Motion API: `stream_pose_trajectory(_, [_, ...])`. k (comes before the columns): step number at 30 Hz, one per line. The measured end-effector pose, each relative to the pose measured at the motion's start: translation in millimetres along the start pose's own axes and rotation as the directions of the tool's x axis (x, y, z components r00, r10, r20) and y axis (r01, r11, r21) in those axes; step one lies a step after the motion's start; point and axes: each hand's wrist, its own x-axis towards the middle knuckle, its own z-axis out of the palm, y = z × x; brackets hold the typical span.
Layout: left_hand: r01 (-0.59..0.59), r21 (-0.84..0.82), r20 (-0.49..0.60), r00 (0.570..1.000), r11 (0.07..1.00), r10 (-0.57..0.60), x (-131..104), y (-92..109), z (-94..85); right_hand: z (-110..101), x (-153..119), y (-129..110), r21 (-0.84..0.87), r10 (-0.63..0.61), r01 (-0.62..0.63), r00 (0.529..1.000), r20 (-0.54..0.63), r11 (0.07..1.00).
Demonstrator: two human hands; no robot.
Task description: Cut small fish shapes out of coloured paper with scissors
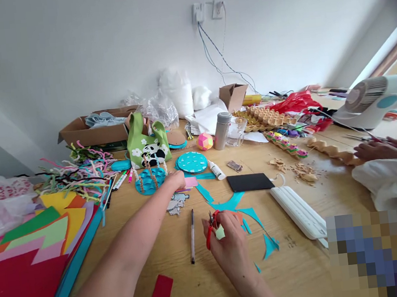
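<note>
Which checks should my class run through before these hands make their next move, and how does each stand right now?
1. Scissors under control: ok, the right hand holds the red-handled scissors.
2. Left hand away from the scissors: ok, it is at the pink paper, further back.
3. Left hand's grip on that paper: cannot tell, its fingertips are hidden.
4. Scissor blades closed: cannot tell, too small to judge.
5. Surface around the right hand free of offcuts: not ok, blue scraps lie close by.
6. Pen apart from both hands: ok.
</note>
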Motion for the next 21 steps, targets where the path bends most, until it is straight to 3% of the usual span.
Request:
stream_pose_trajectory(7, [-0.009,-0.063,0.047,0.999,0.998,0.012,-6,0,-7.1,3,-1,1,0.023,0.002,-0.001,1.000,-0.009,1.000])
stream_pose_trajectory(12, [-0.094,-0.184,-0.006,0.995,0.978,0.095,-21,-1,-26.9,-1,1,-4,0.057,0.031,-0.029,0.999,-0.031,0.998])
stream_pose_trajectory(17, [-0.237,-0.331,-0.058,0.971,0.913,0.231,-61,-21,-51.8,-5,6,-8,0.130,0.135,-0.127,0.990,-0.051,0.983])
stream_pose_trajectory(21, [-0.260,-0.357,0.017,0.959,0.897,0.284,-98,-51,-49.1,-4,8,-9,0.146,0.190,-0.182,0.981,-0.037,0.972])
